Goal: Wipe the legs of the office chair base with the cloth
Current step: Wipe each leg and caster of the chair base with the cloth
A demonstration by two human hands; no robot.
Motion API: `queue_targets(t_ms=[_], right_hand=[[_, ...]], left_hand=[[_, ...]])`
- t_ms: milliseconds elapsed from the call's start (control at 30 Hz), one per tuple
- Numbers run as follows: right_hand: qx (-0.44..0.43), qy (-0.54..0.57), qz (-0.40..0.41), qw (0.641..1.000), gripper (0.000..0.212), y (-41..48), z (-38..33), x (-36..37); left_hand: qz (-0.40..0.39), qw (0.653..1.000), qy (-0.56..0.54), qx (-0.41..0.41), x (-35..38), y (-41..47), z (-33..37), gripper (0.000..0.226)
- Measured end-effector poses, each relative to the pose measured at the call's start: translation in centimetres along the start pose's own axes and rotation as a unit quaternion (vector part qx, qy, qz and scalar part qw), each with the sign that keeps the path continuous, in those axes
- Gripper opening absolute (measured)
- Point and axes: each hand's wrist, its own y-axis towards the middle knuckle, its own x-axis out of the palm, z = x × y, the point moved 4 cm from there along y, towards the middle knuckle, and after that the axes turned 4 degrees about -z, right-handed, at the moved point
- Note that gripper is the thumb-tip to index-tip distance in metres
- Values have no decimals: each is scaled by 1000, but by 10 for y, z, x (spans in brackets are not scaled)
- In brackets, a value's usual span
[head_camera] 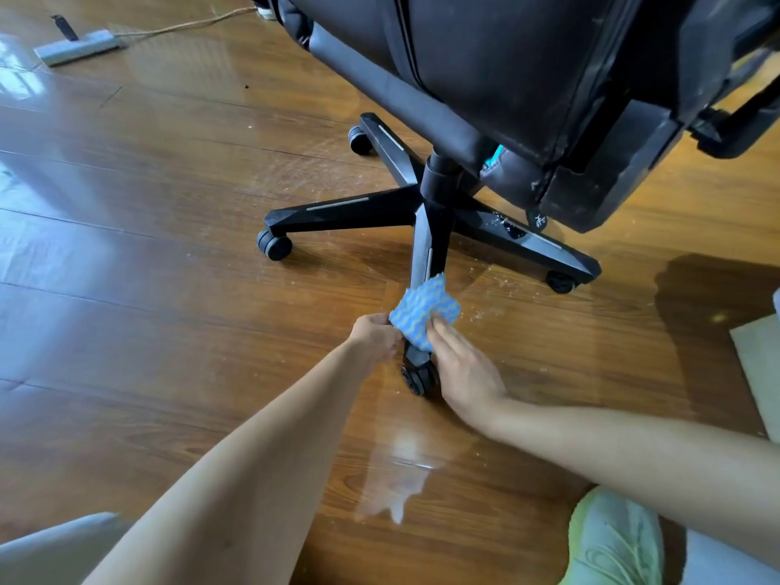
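Observation:
A black office chair stands on a wooden floor, its star-shaped base (434, 204) spreading several legs with castors. The nearest leg (424, 255) points toward me and ends at a castor (418, 380). A blue and white patterned cloth (424, 312) is draped over that leg near its outer end. My left hand (373, 335) grips the cloth's left edge beside the leg. My right hand (464, 373) presses the cloth's right side, fingers stretched along the leg. The leg under the cloth is hidden.
The dark chair seat (527, 78) overhangs the base at the upper right. A grey power strip (78, 46) with a cord lies at the far left. My light green shoe (612, 542) is at the lower right. A pale mat edge (759, 373) lies right. White specks dot the floor.

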Motion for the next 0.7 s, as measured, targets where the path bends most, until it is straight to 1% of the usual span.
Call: queue_targets(t_ms=[33,100,133,233,300,367,467,533,600,700], right_hand=[[-15,-2,-4,1000,69,-10,-5,5],[-35,-16,-7,999,68,-18,-9,9],[-43,-22,-5,999,65,-15,-7,7],[-60,-46,-8,997,60,13,4,-3],[-18,-52,-9,998,58,41,11,-13],[26,-49,3,998,56,65,14,-21],[34,-60,-1,998,60,64,10,-17],[-13,-98,-28,995,61,39,4,-8],[-91,-146,-61,983,60,13,-1,-3],[-198,-178,-79,961,56,1,1,-9]], left_hand=[[22,1000,7,9,-4,15,-5,39],[28,1000,-1,5,-3,17,-7,39],[19,1000,3,-2,-3,3,-2,37],[-1,1000,-18,-1,0,11,-6,26],[-12,1000,-25,2,2,7,-7,13],[-28,999,-43,-4,2,2,-11,15],[-27,996,-85,-12,-5,-2,-16,14],[-4,994,-110,-11,-12,-1,-18,17],[37,991,-128,-2,-21,2,-19,22],[67,988,-142,8,-27,7,-21,16]])
